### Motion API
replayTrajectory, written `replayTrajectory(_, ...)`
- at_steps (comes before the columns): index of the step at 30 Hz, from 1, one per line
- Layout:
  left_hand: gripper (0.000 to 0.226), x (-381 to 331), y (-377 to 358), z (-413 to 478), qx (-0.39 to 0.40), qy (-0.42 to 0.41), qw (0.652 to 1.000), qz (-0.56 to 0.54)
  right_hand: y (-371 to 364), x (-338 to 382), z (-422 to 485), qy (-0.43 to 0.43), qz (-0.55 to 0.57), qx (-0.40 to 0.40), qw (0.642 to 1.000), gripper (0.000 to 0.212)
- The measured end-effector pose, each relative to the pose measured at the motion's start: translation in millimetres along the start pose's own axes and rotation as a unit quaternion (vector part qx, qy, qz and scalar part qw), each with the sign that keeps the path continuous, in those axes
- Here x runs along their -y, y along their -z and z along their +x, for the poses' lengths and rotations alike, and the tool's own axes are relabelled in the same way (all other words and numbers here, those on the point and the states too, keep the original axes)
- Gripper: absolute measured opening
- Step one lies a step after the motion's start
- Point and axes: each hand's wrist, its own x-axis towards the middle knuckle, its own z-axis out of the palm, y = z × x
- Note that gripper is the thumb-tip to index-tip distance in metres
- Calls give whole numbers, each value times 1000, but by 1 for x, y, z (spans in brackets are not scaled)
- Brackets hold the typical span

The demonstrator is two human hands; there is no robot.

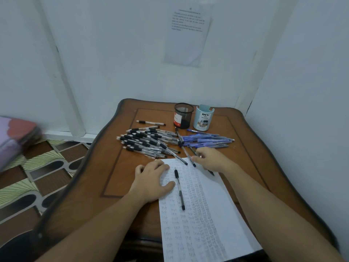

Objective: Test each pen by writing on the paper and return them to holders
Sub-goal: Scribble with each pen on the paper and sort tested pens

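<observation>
The left grip [153, 178] lies palm down on the far-left corner of the paper [207, 214]. Its fingers are straight and a little spread, the thumb out toward 3 o'clock. It holds nothing and only presses the paper flat. The right grip [212, 159] sits at the paper's far-right corner, fingers curled in and pinching a dark pen [193, 151]. That pen slants from 11 o'clock to 5, one end past the fingertips and the other showing under the wrist. Both bare forearms reach in from 6 o'clock.

The paper is long and white, at 5 o'clock on the tabletop [120, 167], and filled with columns of small handwritten "test" marks that are denser to the right. A loose pen [179, 188] with a clear barrel and black sleeve lies lengthwise on it, just right of the left thumb.

The tabletop is glossy brown wood with a wavy dark rim and an inlaid border line. Toward 11 o'clock lies a heap of black pens [145, 140]; touching it, at 1 o'clock, is a heap of blue pens [207, 138]. Two strays from the heaps cross the paper's far edge between the grips.

At 12 o'clock stands a black mesh holder [183, 115], with a pale blue holder [204, 118] bearing a printed label just beside it. A notice [188, 35] is stuck on the white wall, and patterned floor [37, 167] shows at 9 o'clock.
</observation>
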Motion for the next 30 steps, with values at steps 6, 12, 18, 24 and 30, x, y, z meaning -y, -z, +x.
replayTrajectory(6, 58, -9, 20, 3, 43, 9, 998, 35, -2, 20, -22, 18, -99, 36, 994, 23)
replayTrajectory(12, 59, -2, 52, -15, 15, 16, 999, 38, -4, 50, -32, 33, -113, 34, 993, 29)
replayTrajectory(18, 60, 52, 87, -68, -16, 77, 996, 52, -25, 124, -33, 111, -134, 34, 984, 25)
replayTrajectory(24, 58, 130, 117, -148, -65, 151, 985, 57, -72, 242, -33, 232, -128, 53, 963, 21)
replayTrajectory(30, 58, 201, 133, -234, -90, 257, 961, 51, -144, 350, -43, 316, -108, 111, 936, 28)
